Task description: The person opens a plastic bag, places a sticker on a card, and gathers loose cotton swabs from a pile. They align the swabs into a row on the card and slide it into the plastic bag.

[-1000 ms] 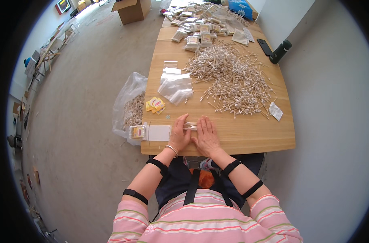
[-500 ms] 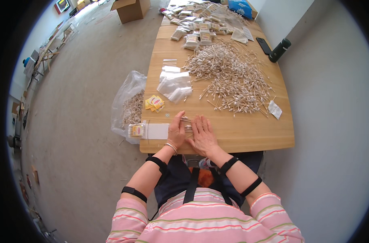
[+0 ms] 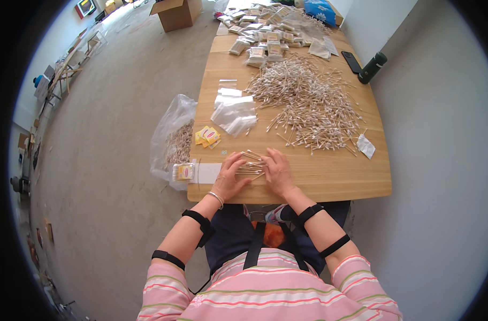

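Between my hands, a loose bunch of cotton swabs (image 3: pixel 250 170) lies on the wooden table near its front edge, some of them askew. My left hand (image 3: pixel 230 177) curls round their left ends, thumb on the near side and fingers on the far side. At the other ends, my right hand (image 3: pixel 278 172) has its fingers bent down onto the swabs. A white card strip (image 3: pixel 208 173) lies just left of my left hand. Beyond it, at the table's left edge, sits a packed bundle of swabs (image 3: pixel 183 172) with a yellow label.
A large heap of swabs (image 3: pixel 308 101) spreads across the table. Clear bags (image 3: pixel 234 113) and yellow cards (image 3: pixel 207 136) lie to the left, filled packets (image 3: pixel 273 37) at the far end. A phone (image 3: pixel 351 62) and dark bottle (image 3: pixel 372 68) stand by the wall; a plastic sack (image 3: pixel 166 125) hangs left.
My right hand has gone from lying flat to bent fingers and shifted slightly right. My left hand has turned and moved left, so more of the swabs between them shows.
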A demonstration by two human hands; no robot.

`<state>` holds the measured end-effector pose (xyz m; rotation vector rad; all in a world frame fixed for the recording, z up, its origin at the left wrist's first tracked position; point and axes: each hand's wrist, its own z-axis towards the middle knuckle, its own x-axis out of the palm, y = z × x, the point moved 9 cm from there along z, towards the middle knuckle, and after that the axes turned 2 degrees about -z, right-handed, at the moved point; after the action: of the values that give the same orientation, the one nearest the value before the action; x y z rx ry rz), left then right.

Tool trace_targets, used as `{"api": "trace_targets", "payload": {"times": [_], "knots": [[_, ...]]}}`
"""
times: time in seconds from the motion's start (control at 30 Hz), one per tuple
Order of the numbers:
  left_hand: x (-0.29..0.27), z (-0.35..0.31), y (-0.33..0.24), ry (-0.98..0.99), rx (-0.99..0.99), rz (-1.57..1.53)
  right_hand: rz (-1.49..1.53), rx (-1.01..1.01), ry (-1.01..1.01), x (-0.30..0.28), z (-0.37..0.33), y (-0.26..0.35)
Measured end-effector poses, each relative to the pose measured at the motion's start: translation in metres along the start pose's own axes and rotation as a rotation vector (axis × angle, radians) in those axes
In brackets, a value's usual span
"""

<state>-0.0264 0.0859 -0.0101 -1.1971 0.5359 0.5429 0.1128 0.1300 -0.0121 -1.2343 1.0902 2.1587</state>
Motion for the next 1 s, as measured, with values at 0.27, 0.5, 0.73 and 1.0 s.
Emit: {"api": "trace_targets", "payload": {"times": [0.27,0.5,0.73,1.0], "knots": [[0.011,-0.001,-0.004,0.042,0.032,0.013,0.091,0.137,0.044,0.002,0.002,-0.010],[0.004,0.002,0.007,-0.163,-0.070,-0.043,-0.142,0.111,0.049,0.022,0.010,0.008],[0.007,0.003,0.005,-0.224,-0.068,-0.117,-0.191,0.125,0.223,0.035,0.010,0.012],[0.009,0.009,0.046,-0.348,-0.283,-0.414,-0.327,-0.016,0.325,0.040,0.004,0.024]]}}
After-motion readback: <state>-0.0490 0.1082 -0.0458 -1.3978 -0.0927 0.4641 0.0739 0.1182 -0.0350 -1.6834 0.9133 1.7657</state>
